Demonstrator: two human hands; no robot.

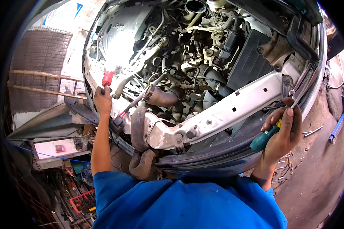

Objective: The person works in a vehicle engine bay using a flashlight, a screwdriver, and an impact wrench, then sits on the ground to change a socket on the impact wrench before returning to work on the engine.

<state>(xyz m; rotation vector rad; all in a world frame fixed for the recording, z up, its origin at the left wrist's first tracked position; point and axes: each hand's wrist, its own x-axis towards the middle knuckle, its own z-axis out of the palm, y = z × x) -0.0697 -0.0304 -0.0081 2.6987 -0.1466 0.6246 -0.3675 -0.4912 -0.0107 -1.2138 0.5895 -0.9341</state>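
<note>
My left hand grips a red-handled tool at the left side of the engine bay, near brightly lit metal; its tip is hard to make out in the glare. My right hand holds a green-and-yellow screwdriver handle and a slim metal wrench, ring end up, above the right part of the white front crossmember. Between my hands lie a thick curved hose, a brownish pipe and crowded engine parts. A dark rectangular box sits behind the crossmember.
The car body edge runs just before me. Wooden rails, a pale board and heaped tools are at my left. Scattered sockets and bars and blue metal stands lie on the floor at right.
</note>
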